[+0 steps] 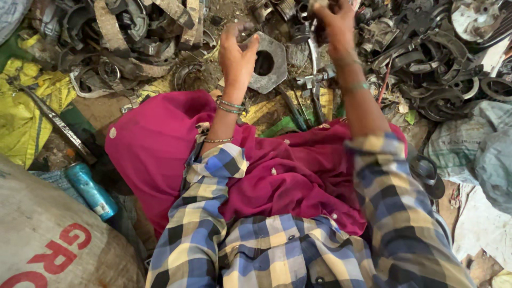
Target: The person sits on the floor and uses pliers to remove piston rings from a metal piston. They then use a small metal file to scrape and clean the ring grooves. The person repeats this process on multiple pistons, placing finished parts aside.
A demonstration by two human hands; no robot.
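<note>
My left hand (237, 52) reaches forward over the scrap, its fingers on the edge of a flat grey hexagonal metal plate (269, 63) with a round hole. My right hand (334, 22) is raised further ahead and closed around a dark metal part (309, 13) near the top of the view; what kind of part it is, I cannot tell. Thin bangles circle both wrists. The sleeves are blue, yellow and white checked, and a magenta cloth (160, 144) lies over my lap.
Heaps of dark metal scrap (426, 58), rings, straps and brackets cover the ground ahead. Yellow sheeting (21, 106) lies at left, a teal can (90, 191) beside a printed sack (48, 240) at lower left, and grey sacks (480, 149) at right.
</note>
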